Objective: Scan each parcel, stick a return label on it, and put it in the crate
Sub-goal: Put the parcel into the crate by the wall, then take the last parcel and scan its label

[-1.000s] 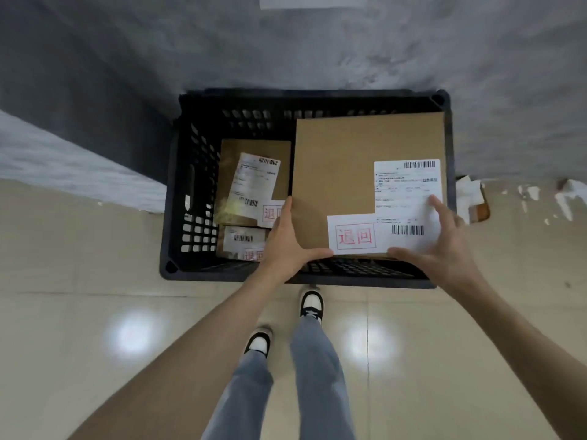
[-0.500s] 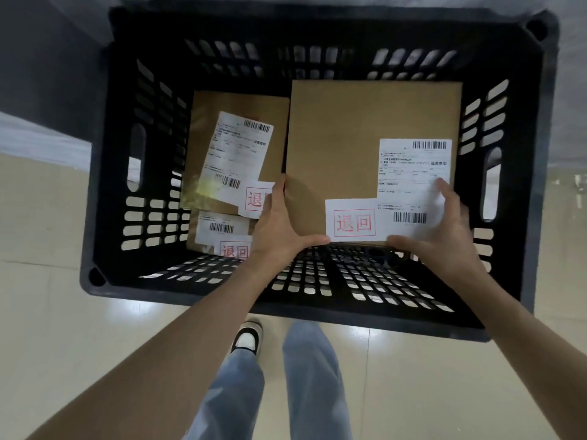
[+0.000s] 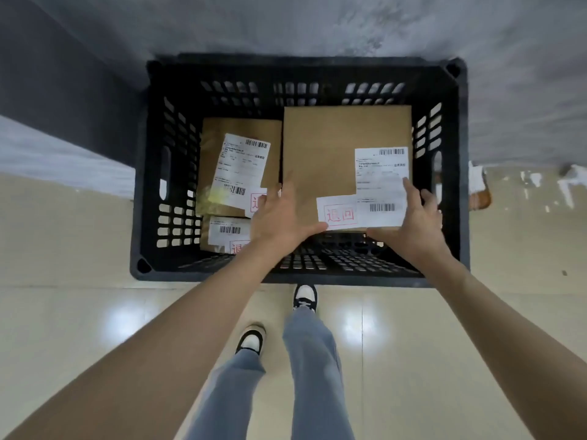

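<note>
Both hands hold one parcel (image 3: 324, 147), a flat brown carton, inside the black slotted crate (image 3: 305, 63).

- Left hand (image 3: 279, 217): grips the parcel's near left corner, thumb lying along the near edge, its tip touching the return label (image 3: 338, 214).
- Right hand (image 3: 413, 217): grips the near right corner, fingers spread over the right edge, one fingertip on the white shipping label (image 3: 379, 173).
- Parcel position: right half of the crate, label side up, far edge near the far wall. Whether it rests on the crate bottom or is held just above it, I cannot tell.
- Return label: red-stamped, just left of the shipping label, at the near edge.
- Left half of crate: second parcel (image 3: 235, 128) at the far side, third parcel (image 3: 222, 230) nearer, both labelled and red-stamped.
- Crate stands on the tiled floor (image 3: 79, 312), against a grey wall (image 3: 317, 23).
</note>
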Demonstrator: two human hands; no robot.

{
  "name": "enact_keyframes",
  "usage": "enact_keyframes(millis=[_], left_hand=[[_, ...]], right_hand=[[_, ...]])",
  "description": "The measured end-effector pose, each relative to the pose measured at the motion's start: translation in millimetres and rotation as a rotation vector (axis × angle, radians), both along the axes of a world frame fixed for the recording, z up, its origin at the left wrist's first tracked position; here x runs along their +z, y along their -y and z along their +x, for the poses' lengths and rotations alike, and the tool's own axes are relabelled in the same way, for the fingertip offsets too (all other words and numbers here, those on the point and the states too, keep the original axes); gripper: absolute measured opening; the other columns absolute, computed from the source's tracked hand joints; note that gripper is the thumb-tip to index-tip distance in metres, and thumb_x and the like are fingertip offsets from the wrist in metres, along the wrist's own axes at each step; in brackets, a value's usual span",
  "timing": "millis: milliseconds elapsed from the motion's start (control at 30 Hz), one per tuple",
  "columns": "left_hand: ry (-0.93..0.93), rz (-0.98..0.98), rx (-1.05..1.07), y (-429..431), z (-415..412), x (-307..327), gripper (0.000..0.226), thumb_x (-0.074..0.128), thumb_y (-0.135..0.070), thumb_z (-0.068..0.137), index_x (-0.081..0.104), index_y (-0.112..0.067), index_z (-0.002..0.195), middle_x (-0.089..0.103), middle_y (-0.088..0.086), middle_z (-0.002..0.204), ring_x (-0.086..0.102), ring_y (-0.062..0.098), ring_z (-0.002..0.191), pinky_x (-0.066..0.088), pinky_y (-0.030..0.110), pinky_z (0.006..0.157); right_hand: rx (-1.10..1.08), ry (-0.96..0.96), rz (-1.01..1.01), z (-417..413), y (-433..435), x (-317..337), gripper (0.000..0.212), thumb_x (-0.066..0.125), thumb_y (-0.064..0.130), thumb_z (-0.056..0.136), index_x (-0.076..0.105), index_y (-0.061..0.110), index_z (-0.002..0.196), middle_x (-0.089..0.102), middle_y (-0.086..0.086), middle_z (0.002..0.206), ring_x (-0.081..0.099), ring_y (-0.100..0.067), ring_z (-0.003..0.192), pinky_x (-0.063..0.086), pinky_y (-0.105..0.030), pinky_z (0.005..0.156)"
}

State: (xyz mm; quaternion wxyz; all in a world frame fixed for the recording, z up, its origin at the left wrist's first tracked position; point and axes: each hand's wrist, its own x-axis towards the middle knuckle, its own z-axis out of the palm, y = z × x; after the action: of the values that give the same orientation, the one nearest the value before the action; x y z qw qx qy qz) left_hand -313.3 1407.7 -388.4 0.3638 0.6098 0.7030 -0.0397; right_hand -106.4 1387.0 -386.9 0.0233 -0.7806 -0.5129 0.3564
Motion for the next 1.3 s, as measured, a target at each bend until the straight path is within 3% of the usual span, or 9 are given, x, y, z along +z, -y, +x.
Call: enact_keyframes(millis=[167,300,667,967,1133,1300], left_hand=[[0.052,0.138,-0.171,16.7,-13.8,74.2,0.086,0.068,-0.059,0.073,0.03,-0.025,0.143,0.036,0.003,0.144,0.035,0.026,0.131,0.039,0.042,0.097],[0.147,0.204,-0.357,46.6,-14.6,133.9,0.076,0.066,-0.054,0.078,0.035,-0.029,0.142,0.036,0.0,0.145,0.033,0.025,0.133,0.038,0.042,0.099],[0.357,0.285,-1.096,199.8,32.8,276.9,0.067,0.067,-0.045,0.081,0.043,-0.02,0.138,0.039,0.004,0.143,0.035,0.026,0.132,0.032,0.038,0.107],[0.492,0.322,-1.588,404.4,113.7,336.8,0.058,0.068,-0.04,0.082,0.049,-0.02,0.133,0.042,0.004,0.142,0.038,0.022,0.132,0.03,0.033,0.107],[0.583,0.35,-1.812,565.8,142.5,350.0,0.057,0.069,-0.041,0.081,0.053,-0.02,0.131,0.049,0.006,0.136,0.045,0.023,0.127,0.035,0.033,0.105],[0.632,0.241,-1.967,734.1,139.2,349.6,0.06,0.068,-0.043,0.08,0.05,-0.019,0.132,0.048,0.005,0.136,0.042,0.022,0.128,0.036,0.036,0.107]], right_hand=[[-0.065,-0.016,0.091,-17.7,38.5,73.6,0.104,0.079,0.033,0.07,0.013,0.022,0.149,0.017,-0.016,0.152,0.016,-0.035,0.14,0.021,-0.045,0.113],[-0.186,0.025,0.185,-28.4,98.0,136.0,0.101,0.079,0.035,0.07,0.017,0.021,0.149,0.019,-0.017,0.151,0.021,-0.035,0.139,0.026,-0.044,0.113],[-0.724,0.191,0.288,-54.4,368.1,260.6,0.097,0.075,0.035,0.074,0.014,0.023,0.149,0.014,-0.017,0.154,0.015,-0.033,0.142,0.023,-0.042,0.114],[-1.134,0.366,0.287,-73.3,611.9,312.5,0.094,0.072,0.036,0.076,0.014,0.024,0.149,0.015,-0.018,0.152,0.017,-0.034,0.14,0.023,-0.042,0.114],[-1.334,0.457,0.244,-95.6,769.8,327.5,0.095,0.071,0.039,0.076,0.012,0.025,0.149,0.016,-0.019,0.151,0.019,-0.037,0.139,0.024,-0.043,0.111],[-1.5,0.456,0.208,-134.1,933.3,331.0,0.097,0.071,0.041,0.076,0.009,0.026,0.15,0.014,-0.017,0.151,0.014,-0.034,0.141,0.024,-0.044,0.11]])
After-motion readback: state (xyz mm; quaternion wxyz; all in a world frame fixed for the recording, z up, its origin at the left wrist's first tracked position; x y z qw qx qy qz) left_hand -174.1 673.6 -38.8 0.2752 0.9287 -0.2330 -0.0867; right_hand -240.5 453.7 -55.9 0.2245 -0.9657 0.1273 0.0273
